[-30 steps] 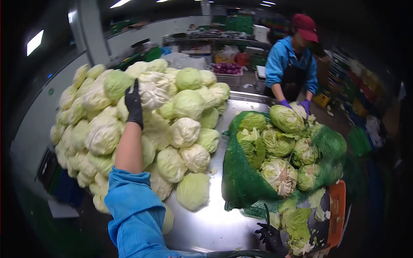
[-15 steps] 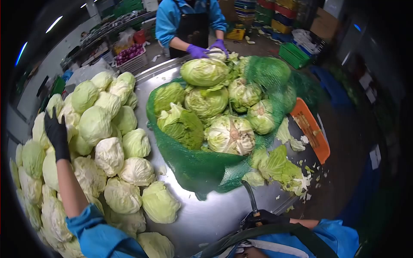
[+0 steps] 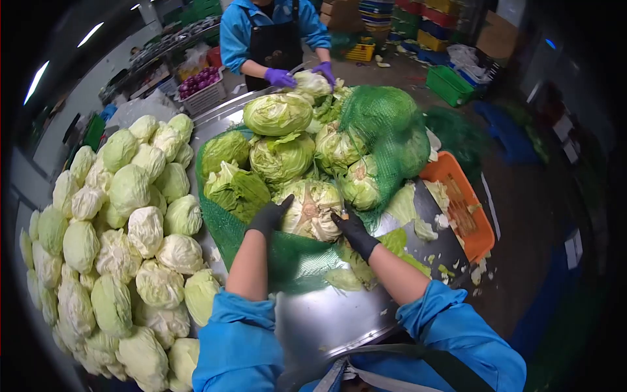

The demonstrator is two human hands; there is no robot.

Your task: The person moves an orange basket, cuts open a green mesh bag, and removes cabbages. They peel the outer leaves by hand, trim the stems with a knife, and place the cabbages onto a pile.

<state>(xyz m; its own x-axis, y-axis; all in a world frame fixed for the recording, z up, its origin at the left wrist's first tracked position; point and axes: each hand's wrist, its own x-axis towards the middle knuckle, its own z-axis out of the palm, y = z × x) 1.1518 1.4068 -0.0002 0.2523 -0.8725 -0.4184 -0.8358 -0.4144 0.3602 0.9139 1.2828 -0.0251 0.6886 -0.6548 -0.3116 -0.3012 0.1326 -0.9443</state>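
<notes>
In the head view, a cabbage (image 3: 312, 208) with its cut stem end facing me lies at the near side of an open green mesh sack (image 3: 307, 251). My left hand (image 3: 269, 217), in a black glove, grips its left side. My right hand (image 3: 356, 232), also black-gloved, presses against its right side and holds a knife (image 3: 344, 213); the handle's end shows and the thin blade points away from me. Several untrimmed cabbages (image 3: 281, 157) lie behind it in the sack. A large pile of pale trimmed cabbages (image 3: 145, 230) stands on the left.
The metal table (image 3: 313, 313) carries loose leaves (image 3: 401, 242) on the right, beside an orange basket (image 3: 467, 202). Across the table a co-worker's purple-gloved hands (image 3: 281, 78) handle another cabbage (image 3: 312, 83). Crates of purple onions (image 3: 199, 80) and a green crate (image 3: 449, 85) stand beyond.
My left hand has left the pile and come right onto the cabbage in the sack. My right hand has moved forward with the knife to the same cabbage. The co-worker's cabbage is lifted more into view.
</notes>
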